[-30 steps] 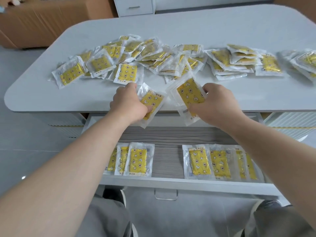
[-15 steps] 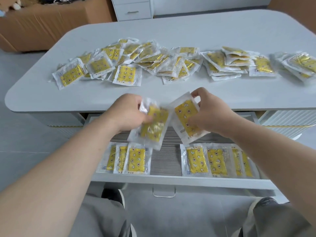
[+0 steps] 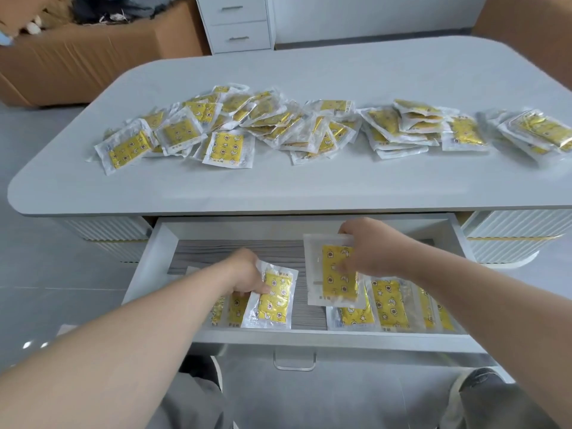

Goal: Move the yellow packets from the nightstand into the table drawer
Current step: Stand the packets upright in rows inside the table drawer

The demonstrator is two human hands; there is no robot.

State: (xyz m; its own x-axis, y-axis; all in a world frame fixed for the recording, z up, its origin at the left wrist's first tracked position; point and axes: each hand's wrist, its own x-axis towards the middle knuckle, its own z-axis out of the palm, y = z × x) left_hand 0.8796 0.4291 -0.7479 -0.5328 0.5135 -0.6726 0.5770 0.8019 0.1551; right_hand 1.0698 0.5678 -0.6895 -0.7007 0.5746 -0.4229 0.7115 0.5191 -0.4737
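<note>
My left grip [image 3: 247, 274] pinches one yellow packet [image 3: 274, 297] and my right grip [image 3: 368, 246] holds a second packet [image 3: 335, 274], both low over the few stored packets [image 3: 390, 301] in the drawer [image 3: 309, 335], while the big pile [image 3: 278, 125] lies on the surface [image 3: 278, 187].

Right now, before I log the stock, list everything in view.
table: one, pale grey, centre.
loose packets: dozens, yellow in clear wrap, strewn on the tabletop.
drawer: one, white, open under the table.
stored packets: several, yellow, flat in two groups in the drawer.
drawer handle: one, metal, drawer front.
cardboard box: one, brown, far left.
cabinet: one, white, behind the table.
left grip: bare hand, holds left packet on the left group.
right grip: bare hand, pinches right packet above the right group.
</note>
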